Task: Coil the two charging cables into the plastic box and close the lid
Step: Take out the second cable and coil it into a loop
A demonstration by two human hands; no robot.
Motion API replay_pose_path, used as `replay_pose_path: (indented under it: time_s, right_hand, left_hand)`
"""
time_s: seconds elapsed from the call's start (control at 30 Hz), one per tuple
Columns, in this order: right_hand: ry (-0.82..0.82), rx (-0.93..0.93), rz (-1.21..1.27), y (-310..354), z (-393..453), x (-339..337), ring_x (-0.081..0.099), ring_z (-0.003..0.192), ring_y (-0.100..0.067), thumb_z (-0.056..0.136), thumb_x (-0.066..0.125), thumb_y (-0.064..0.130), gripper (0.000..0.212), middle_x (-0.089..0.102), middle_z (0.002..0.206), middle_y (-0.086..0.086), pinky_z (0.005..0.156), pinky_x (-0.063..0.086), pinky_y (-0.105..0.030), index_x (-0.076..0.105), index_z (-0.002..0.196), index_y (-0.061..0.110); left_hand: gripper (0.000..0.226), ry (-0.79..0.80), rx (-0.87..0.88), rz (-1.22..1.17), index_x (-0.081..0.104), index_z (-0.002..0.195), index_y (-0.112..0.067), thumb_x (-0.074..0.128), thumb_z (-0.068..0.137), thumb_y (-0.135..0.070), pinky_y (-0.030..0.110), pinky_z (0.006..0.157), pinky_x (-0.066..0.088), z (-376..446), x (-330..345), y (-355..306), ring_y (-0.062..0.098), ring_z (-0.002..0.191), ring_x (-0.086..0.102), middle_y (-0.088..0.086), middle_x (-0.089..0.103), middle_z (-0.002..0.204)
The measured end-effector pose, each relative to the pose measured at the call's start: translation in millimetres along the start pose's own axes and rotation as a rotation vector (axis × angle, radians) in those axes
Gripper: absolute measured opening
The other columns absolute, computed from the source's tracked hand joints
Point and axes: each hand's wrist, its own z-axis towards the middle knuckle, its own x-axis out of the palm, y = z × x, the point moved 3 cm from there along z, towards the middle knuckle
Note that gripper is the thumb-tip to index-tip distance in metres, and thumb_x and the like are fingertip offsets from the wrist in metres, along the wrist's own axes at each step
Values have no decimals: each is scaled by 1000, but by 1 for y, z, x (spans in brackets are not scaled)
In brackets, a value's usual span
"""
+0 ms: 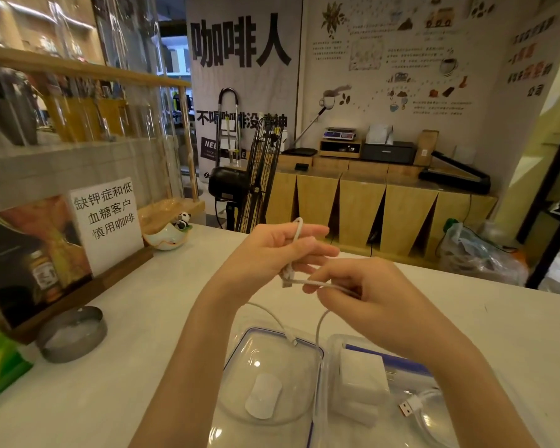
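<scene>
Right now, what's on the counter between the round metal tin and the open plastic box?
In the head view, only the left forearm crosses between the metal tin and the plastic box; the counter there is bare.

Far banner (243, 76) reads "咖啡人" in large black characters. White card (105, 211) at left reads "缺钾症和低血糖客户慎用咖啡".

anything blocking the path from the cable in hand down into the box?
Nothing visible does. Both hands, left and right, hold the white cable above the open plastic box. A white charger and another coiled cable already lie inside.
</scene>
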Motion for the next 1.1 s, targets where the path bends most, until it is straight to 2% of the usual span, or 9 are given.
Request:
replay_pose_path:
  time_s: [0.13, 0.27, 0.37, 0.5, 0.57, 0.63, 0.83, 1.0, 1.1]
  right_hand:
    - [-106, -83, 123, 9, -3, -12, 58, 62, -4, 75, 57, 40, 10, 65, 73, 15, 55, 48, -12, 65, 79, 36]
    - [-285, -149, 238, 10, -1, -17, 62, 75, -3, 76, 53, 34, 16, 67, 70, 12, 64, 47, -9, 66, 85, 30]
    - [-409, -181, 278, 6, 0, -17, 63, 79, -3, 78, 59, 23, 12, 68, 79, 14, 67, 49, -10, 66, 88, 27]
    - [-551, -174, 331, 1, -1, -17, 66, 79, -5, 78, 63, 17, 15, 68, 81, 14, 68, 52, -13, 66, 88, 28]
    - [-579, -189, 310, 1, -2, -17, 64, 78, -6, 77, 63, 18, 15, 68, 80, 10, 66, 49, -11, 67, 89, 26]
    - [-603, -172, 322, 0, -2, -19, 61, 74, -7, 75, 65, 19, 15, 67, 77, 8, 63, 47, -10, 69, 88, 24]
    - [-625, -56, 630, -5, -2, -15, 52, 50, -6, 70, 63, 30, 17, 66, 60, 9, 42, 44, -17, 71, 85, 25]
    - [-742, -48, 607, -3, -4, -15, 52, 50, -8, 73, 63, 28, 19, 66, 62, 10, 41, 41, -16, 71, 89, 22]
    - [-672, -71, 658, -2, -3, -13, 49, 46, -7, 75, 60, 29, 21, 64, 59, 8, 39, 41, -17, 70, 92, 22]
  left_hand:
    - [27, 97, -5, 92, 61, 113, -14, 47, 90, -16, 24, 68, 53, -4, 3, -3, 20, 75, 68, 6, 72, 83]
    - [30, 282, -44, -142, 59, 97, -1, 40, 93, -25, 15, 49, 44, -5, 14, -7, 4, 45, 50, -6, 64, 59]
    - [34, 333, -64, -309, 56, 98, -1, 32, 95, -26, 17, 48, 39, -4, 20, -7, 4, 41, 40, -7, 54, 50]
    - [55, 415, -157, -398, 61, 93, -7, 24, 89, -47, 21, 51, 39, -6, 21, -9, 6, 41, 39, -5, 57, 50]
    - [54, 449, -166, -341, 58, 97, 2, 29, 90, -43, 19, 50, 41, -8, 21, -11, 5, 40, 43, -4, 61, 52]
    - [43, 490, -144, -343, 61, 93, 0, 34, 92, -33, 17, 48, 41, -10, 23, -14, 3, 40, 44, -4, 62, 54]
    - [33, 393, -98, -561, 60, 82, -8, 33, 92, -24, 16, 44, 40, -10, 25, -25, 2, 38, 42, -7, 56, 47]
    - [25, 283, -101, -552, 61, 80, -8, 44, 86, -24, 14, 40, 37, -11, 28, -31, 0, 35, 38, -9, 53, 42]
    - [26, 333, -92, -649, 61, 80, -7, 40, 87, -21, 13, 40, 36, -14, 30, -37, -1, 35, 39, -9, 53, 43]
